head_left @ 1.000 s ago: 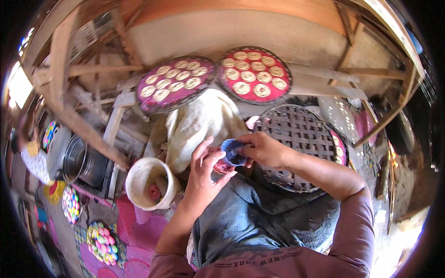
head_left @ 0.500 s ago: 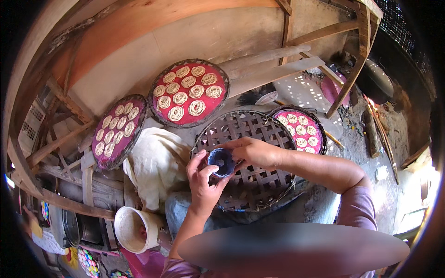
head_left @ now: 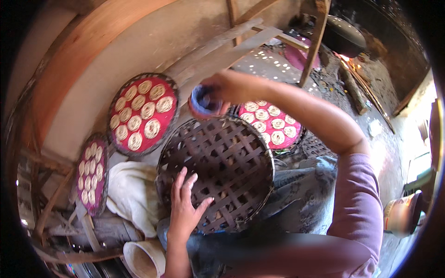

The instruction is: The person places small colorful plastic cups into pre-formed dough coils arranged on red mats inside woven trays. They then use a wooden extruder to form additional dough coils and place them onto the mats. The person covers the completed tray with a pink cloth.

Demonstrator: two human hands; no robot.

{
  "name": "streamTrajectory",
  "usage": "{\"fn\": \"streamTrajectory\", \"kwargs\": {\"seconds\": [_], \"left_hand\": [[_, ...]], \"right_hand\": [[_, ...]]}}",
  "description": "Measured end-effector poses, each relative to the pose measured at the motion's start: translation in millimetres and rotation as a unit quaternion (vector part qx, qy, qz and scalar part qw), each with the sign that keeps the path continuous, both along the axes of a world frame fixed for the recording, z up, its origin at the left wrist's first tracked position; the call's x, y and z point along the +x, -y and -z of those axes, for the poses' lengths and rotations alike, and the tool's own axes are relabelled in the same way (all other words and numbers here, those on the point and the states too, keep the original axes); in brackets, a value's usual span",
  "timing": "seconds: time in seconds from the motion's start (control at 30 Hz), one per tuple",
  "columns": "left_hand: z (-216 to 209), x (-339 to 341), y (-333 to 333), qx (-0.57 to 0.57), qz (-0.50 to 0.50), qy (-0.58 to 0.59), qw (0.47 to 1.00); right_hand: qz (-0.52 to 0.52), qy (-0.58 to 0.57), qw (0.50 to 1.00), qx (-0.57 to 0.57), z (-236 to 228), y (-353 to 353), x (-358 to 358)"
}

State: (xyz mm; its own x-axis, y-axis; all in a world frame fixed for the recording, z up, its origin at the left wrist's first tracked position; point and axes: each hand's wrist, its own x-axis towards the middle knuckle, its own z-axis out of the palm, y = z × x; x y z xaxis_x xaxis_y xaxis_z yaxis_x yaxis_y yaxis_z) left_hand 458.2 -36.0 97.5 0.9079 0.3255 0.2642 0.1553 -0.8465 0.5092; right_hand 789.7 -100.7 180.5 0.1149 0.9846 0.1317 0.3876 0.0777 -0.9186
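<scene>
My right hand (head_left: 227, 88) is wrapped round a blue cup-shaped vessel (head_left: 200, 99), smeared by motion and tilted beyond the far edge of the big woven tray. What the vessel holds cannot be made out. Below me that round dark lattice tray (head_left: 232, 167) rests across my lap, with no cloth on it. Over its near left part, my left hand (head_left: 185, 199) is open, its fingers spread and holding nothing. Pale coils of strands sit in rows on a red-lined round tray (head_left: 176, 102) at the far left. Similar coils lie on another red-lined tray (head_left: 291, 147), partly behind my right forearm.
A third coil-covered tray (head_left: 105, 180) leans at the left, beside a white cloth (head_left: 132, 197). Near my left forearm stands a whitish bucket (head_left: 158, 257). At the far right a black pot (head_left: 345, 37) sits over a fire (head_left: 345, 58) with logs (head_left: 354, 90). Wooden beams (head_left: 317, 41) stand nearby.
My left hand has let go of the blue vessel and opened over the woven tray. My right hand has carried the vessel away toward the far side. The view has swung to the right.
</scene>
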Motion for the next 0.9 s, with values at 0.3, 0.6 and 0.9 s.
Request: {"fn": "streamTrajectory", "kwargs": {"seconds": [0.3,0.6,0.9], "left_hand": [[10,15,1,0.088,0.038,-0.243,0.965],[20,16,-6,0.139,0.060,-0.232,0.961],[27,14,-9,0.165,0.058,-0.209,0.962]], "right_hand": [[0.240,0.260,0.899,-0.257,185,-6,192],[0.340,0.236,0.897,-0.156,338,-31,208],[0.363,0.211,0.888,-0.191,372,-57,196]]}}
